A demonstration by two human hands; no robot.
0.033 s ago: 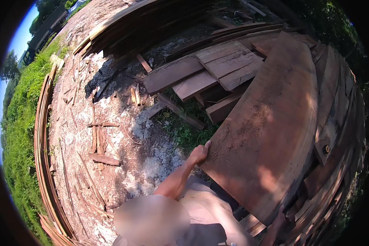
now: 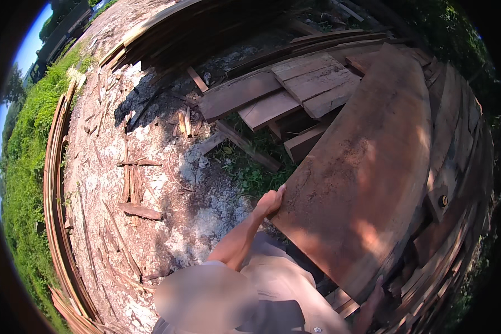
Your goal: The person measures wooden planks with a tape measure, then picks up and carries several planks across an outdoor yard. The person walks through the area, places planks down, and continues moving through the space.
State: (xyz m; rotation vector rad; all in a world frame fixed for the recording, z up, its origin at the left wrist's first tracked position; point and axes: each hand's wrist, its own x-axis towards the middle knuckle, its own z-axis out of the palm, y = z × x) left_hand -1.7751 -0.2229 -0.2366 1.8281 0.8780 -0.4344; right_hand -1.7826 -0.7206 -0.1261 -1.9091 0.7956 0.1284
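Observation:
A long, wide wooden slab [image 2: 350,189], reddish brown with a paler curved right edge and sawdust on its face, stretches away from me over a pile of boards. My left hand [image 2: 270,202] is closed round the left corner of its near end. At the right corner of that end, in shade, my right hand [image 2: 374,298] grips the slab's edge; part of its fingers is hidden. The slab's far end reaches the stacked boards.
Thick stacked boards [image 2: 314,83] lie beyond on the left of the slab. More planks [image 2: 456,122] are piled along its right, with a small round yellow-and-black thing [image 2: 443,201]. Long strips [image 2: 54,183] border the grass, and wood scraps [image 2: 141,211] litter the pale ground.
Both hands and the near end of the slab have shifted very slightly away from me. The grip of both hands stays the same.

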